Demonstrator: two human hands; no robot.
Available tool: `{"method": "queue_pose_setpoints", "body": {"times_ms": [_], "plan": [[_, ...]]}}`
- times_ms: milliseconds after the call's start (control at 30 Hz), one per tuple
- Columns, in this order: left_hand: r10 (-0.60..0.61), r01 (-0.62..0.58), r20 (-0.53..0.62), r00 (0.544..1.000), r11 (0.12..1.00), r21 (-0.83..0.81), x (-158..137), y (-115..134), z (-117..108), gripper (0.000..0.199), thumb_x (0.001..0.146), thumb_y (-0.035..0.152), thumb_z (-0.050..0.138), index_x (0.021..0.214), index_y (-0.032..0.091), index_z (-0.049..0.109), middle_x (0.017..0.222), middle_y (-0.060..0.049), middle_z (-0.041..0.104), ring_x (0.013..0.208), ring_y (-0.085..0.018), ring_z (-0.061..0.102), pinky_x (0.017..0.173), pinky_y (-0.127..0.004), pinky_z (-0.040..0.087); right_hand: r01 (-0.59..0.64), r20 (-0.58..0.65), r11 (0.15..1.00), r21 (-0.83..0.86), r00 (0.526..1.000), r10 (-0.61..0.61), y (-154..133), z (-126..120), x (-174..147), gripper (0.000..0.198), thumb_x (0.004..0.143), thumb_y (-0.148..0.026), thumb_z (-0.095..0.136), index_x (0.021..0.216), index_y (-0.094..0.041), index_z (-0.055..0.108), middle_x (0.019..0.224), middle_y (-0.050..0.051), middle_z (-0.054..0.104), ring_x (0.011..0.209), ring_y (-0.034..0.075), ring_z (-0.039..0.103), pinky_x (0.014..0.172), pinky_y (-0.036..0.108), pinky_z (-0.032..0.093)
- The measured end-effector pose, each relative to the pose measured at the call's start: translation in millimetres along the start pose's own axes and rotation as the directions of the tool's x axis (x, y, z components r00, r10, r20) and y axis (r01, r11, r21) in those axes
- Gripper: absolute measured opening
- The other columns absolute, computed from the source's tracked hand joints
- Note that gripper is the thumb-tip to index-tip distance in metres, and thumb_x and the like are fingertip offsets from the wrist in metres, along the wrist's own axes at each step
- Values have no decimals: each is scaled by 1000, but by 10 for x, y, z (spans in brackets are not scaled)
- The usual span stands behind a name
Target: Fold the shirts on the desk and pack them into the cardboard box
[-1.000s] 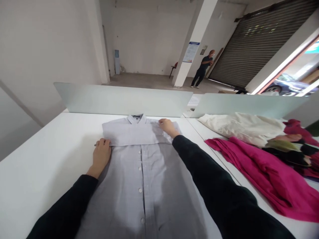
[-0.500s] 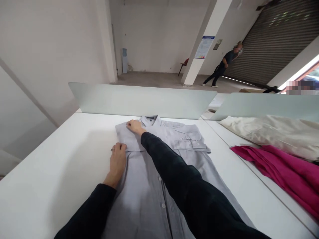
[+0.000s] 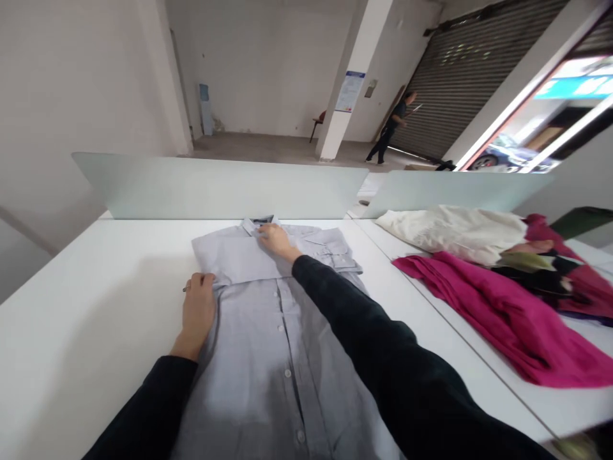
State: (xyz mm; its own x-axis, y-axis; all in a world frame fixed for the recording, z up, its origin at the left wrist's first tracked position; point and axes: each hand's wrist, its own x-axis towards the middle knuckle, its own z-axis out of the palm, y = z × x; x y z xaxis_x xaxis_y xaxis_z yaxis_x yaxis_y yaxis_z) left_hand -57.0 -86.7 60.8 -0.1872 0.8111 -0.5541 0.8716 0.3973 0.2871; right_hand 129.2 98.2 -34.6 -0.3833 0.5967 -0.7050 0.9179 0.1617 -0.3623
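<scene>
A light grey button-up shirt (image 3: 244, 358) lies front up on the white table, its collar toward the far side. A sleeve is folded across its chest, with the cuff (image 3: 341, 260) over at the right. At the left edge of that folded sleeve is my left hand (image 3: 198, 303), its fingers curled closed on the cloth and a ring on one finger. My right hand (image 3: 278, 241) rests on the shirt just below the collar, fingers loosely extended and touching the fabric. My right forearm hides part of the shirt's right side.
A frosted divider (image 3: 225, 188) runs along the table's far edge. To the right lie a magenta cloth (image 3: 498, 313), a cream cloth (image 3: 450, 230) and other garments. Beyond, a person (image 3: 390, 128) stands by a roller shutter (image 3: 464, 83).
My right hand has slid right across the folded sleeve, from the shoulder to below the collar. My left hand stays at the sleeve's left edge. The view has turned right.
</scene>
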Motion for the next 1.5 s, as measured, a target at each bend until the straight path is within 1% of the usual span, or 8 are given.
{"method": "queue_pose_setpoints", "body": {"times_ms": [233,500,667,767,933,1200,1367,1500], "plan": [[16,-16,-35,999,1000,8,21,-28,31,37,84,5,37,110,12,63,110,-16,54,99,-29,54,86,-42,50,-349,-42,935,-59,937,347,1418,-807,-656,16,78,-17,65,92,-18,73,109,10,70,110,24,60,95,29,41],[-8,8,-42,999,1000,2,44,9,13,42,81,5,37,116,9,61,113,-18,53,101,-30,55,92,-45,48,-429,-47,895,127,898,437,1839,-869,-806,13,61,-13,77,69,-18,68,85,6,70,95,22,61,91,32,43],[-51,48,-43,998,998,-50,28,22,4,44,81,5,39,121,11,56,119,-17,49,101,-26,57,93,-44,49,-386,-122,890,243,898,423,1889,-816,-784,16,68,-3,68,66,-18,63,86,11,67,94,24,58,92,38,43],[-87,81,-46,995,990,-116,15,24,-19,45,80,6,42,123,12,54,125,-17,46,102,-25,59,94,-45,49,-349,-191,899,263,895,403,1800,-798,-882,24,69,0,64,82,-20,65,109,12,64,111,27,53,100,46,39],[-255,261,61,965,912,-316,3,-42,-162,48,79,14,50,127,11,51,126,-18,49,90,-18,65,87,-36,53,-196,-161,944,266,956,244,1454,-929,-1248,27,72,-5,64,92,-23,66,121,9,61,117,26,53,106,42,40],[-279,444,455,845,842,-308,-306,-118,-649,54,76,35,55,126,15,52,91,-6,72,73,-20,67,70,-30,50,126,107,989,74,985,-134,1064,-1047,-2636,26,82,-19,56,105,-20,68,111,10,69,103,26,65,93,41,53],[-241,392,485,841,888,-239,-471,-81,-738,53,75,25,50,127,14,52,88,-6,70,73,-19,64,71,-29,46,269,55,962,36,961,-271,902,-946,-3560,34,89,-27,54,121,-22,63,133,11,58,120,27,57,96,41,53],[-346,441,356,868,867,-233,-509,-143,-710,52,75,22,49,126,14,53,96,-9,66,82,-20,62,71,-29,45,279,70,960,13,958,-280,888,-862,-3957,37,91,-26,51,128,-25,59,139,9,53,127,26,51,100,44,51]]}}
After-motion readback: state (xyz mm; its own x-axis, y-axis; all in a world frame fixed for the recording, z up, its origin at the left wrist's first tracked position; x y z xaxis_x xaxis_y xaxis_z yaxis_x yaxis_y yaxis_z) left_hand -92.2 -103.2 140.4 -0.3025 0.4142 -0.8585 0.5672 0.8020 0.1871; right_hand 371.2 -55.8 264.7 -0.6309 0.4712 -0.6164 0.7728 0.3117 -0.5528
